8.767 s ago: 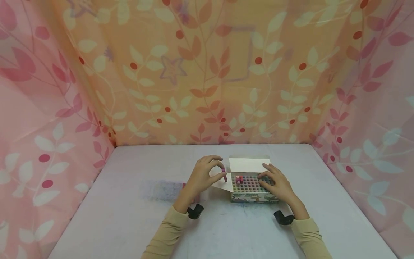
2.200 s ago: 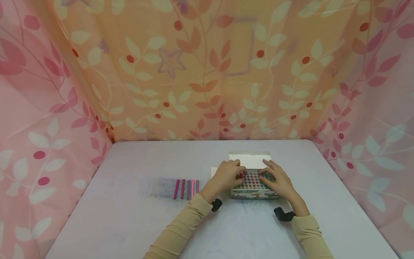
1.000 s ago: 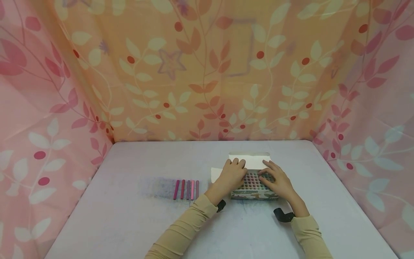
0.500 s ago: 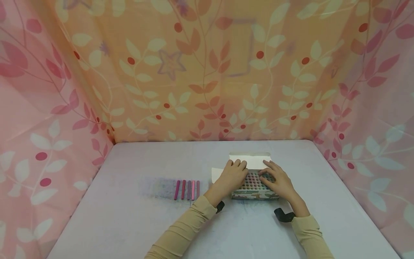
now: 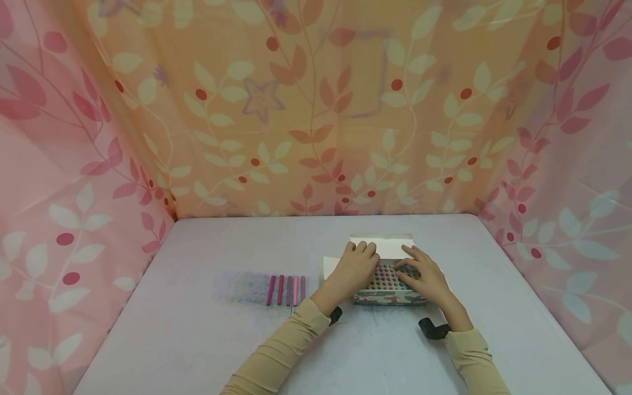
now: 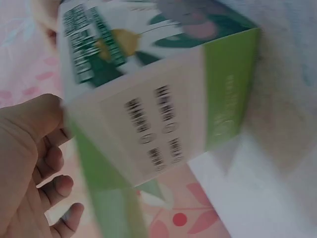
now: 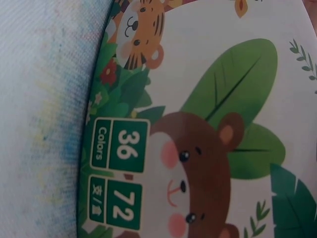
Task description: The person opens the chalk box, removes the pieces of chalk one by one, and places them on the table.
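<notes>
A low printed box (image 5: pixel 390 298) stands on the table, lid folded back, with rows of round coloured stick ends (image 5: pixel 385 277) inside. My left hand (image 5: pixel 351 270) reaches over its left end, fingers curled down. In the left wrist view the thumb (image 6: pixel 37 116) and index tips go behind the box edge, so I cannot tell what they hold. My right hand (image 5: pixel 423 277) rests on the right end, fingertips on the lid flap and stick ends. Several pink, red and purple crayon-like sticks (image 5: pixel 281 290) lie in a row left of the box.
A white side flap (image 5: pixel 329 266) sticks out from the box's left end. Blue-purple smudges (image 5: pixel 242 285) mark the white table (image 5: pixel 197 340) beside the row. Patterned curtains (image 5: pixel 316 109) enclose the back and both sides. The box front reads 36 colors, 72.
Earlier my left hand held a purple stick over the left flap; it has since moved right onto the box. The stick row shows uncovered. My right hand stays put; little moves over the last second.
</notes>
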### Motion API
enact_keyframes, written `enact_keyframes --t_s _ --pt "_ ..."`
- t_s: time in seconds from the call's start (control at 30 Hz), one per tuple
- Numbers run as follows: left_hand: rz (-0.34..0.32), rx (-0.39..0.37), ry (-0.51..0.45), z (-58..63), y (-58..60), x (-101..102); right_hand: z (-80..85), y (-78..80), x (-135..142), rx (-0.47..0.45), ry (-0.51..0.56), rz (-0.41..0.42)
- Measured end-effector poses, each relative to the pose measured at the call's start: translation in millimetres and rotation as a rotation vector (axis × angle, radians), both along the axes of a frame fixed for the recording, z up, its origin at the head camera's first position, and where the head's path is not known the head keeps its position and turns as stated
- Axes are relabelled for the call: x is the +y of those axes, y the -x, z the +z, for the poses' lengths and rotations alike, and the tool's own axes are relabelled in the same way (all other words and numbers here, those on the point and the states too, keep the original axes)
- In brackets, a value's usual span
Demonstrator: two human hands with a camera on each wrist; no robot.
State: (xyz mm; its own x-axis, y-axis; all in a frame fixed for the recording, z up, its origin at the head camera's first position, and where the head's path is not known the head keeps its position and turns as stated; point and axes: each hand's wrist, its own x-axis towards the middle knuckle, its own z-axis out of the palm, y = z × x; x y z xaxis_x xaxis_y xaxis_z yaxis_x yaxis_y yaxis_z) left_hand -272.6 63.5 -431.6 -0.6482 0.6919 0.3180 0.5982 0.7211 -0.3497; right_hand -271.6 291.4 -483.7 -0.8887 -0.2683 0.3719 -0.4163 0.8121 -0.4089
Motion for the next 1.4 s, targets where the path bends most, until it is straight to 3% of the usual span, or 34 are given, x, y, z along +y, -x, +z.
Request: enact_keyframes --t_s 0.13,0.33,0.93,1.4 --pt "0.018 -0.082 -0.068 5.0 3.8 -1.1 0.6 -0.4 -1.0 -0.002 0.001 -0.003" --pt "0.005 -0.146 -0.221 4.7 10.7 -7.6 -1.4 -1.0 0.2 -0.007 0.017 -0.003" --pt "-0.09 -0.098 -0.566 19.0 6.9 -30.2 -0.9 -1.9 0.9 -0.033 0.025 -0.005" --pt "-0.105 -0.123 -0.751 28.5 -1.6 -51.6 -2.1 -1.4 2.1 -0.034 0.021 -0.009"
